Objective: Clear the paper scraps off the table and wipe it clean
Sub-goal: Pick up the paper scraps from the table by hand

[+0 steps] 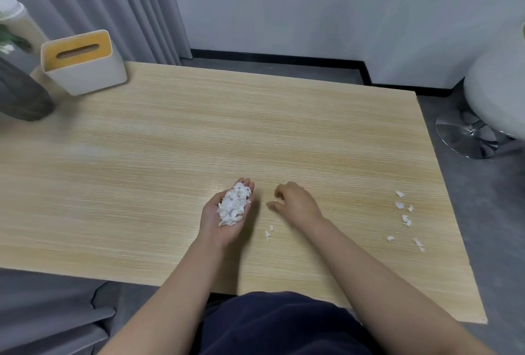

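My left hand (220,222) lies palm up over the wooden table (159,155), cupping a heap of white paper scraps (234,205). My right hand (295,202) rests palm down just to its right, fingers curled loosely with nothing in them. Two small scraps (268,233) lie on the table between and just in front of the hands. Several more scraps (404,217) are scattered near the table's right edge.
A white tissue box with a yellow top (82,63) stands at the back left corner, beside a dark grey vase (20,96). A white stool with a chrome base (468,138) stands off the right edge. Grey curtains hang behind.
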Motion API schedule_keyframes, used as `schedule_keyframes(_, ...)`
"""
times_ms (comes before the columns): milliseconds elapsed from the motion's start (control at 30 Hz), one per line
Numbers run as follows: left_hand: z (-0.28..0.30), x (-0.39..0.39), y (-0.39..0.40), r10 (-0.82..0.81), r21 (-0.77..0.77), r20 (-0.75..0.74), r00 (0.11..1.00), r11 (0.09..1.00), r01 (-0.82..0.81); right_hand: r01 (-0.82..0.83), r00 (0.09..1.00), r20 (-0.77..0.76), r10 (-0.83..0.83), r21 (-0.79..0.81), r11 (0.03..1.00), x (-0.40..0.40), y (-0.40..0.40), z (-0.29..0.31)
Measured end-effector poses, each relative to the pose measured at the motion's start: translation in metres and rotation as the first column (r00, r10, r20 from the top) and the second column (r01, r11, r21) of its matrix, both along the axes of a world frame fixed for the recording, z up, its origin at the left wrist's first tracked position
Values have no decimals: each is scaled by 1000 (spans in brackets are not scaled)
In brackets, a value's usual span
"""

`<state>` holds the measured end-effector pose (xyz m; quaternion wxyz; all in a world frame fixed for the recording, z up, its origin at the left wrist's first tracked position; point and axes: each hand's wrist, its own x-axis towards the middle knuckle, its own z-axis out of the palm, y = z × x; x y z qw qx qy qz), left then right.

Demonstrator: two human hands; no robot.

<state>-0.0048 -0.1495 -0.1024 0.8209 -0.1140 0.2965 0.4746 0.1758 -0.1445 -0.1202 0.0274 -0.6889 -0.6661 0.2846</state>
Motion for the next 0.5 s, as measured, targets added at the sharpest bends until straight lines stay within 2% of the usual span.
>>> schedule_keyframes(100, 0, -1, -5, -14, -27, 10, 1000, 1000, 15, -33, 997, 64, 30, 49, 998, -7, -6, -5)
schedule_keyframes(233, 2, 3, -11, -16, -36, -98, 995, 999, 13, -48, 997, 67, 43, 75, 996, -6, -14, -11)
schedule_keyframes(333, 2, 3, -15, -17, -21, -59, 998, 1000, 15, -63, 996, 67, 58, 75, 995, -4, -19, -16)
schedule_keyframes(400, 4, 3, -14, -1, -12, -78, 997, 1000, 0, -16, 1000, 3, 16, 67, 998, -2, -17, -10)
schedule_keyframes(433, 4, 5, -13, -13, 7, -12, 1000, 1000, 13, 28, 999, -46, -25, 72, 997, 1, -15, -6)
schedule_keyframes(500, 2, 7, -11, -9, 16, 25, 1000, 1000, 8, 135, 981, -153, -116, 115, 984, 7, -8, 9)
